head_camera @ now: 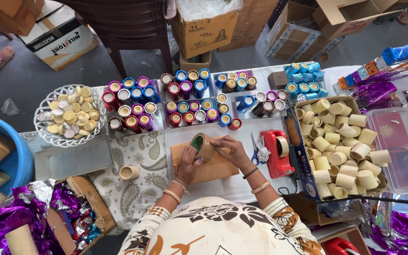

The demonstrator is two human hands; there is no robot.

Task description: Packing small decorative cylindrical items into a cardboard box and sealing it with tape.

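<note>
Head view is showing two hands gripping one brown tape roll (204, 147) over a cardboard piece (211, 166) — left hand (189, 164) clasping its underside, right hand (233, 150) pinching its edge. One red tape dispenser (278, 153) and one pair of scissors (254, 148) are lying just right; one lone plain cup (129, 172) is sitting left.

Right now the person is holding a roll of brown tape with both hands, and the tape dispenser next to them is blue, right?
Not quite. Both hands, left hand and right hand, do hold the brown tape roll, but the tape dispenser beside them is red, not blue. The head view shows it just right of the hands.
</note>
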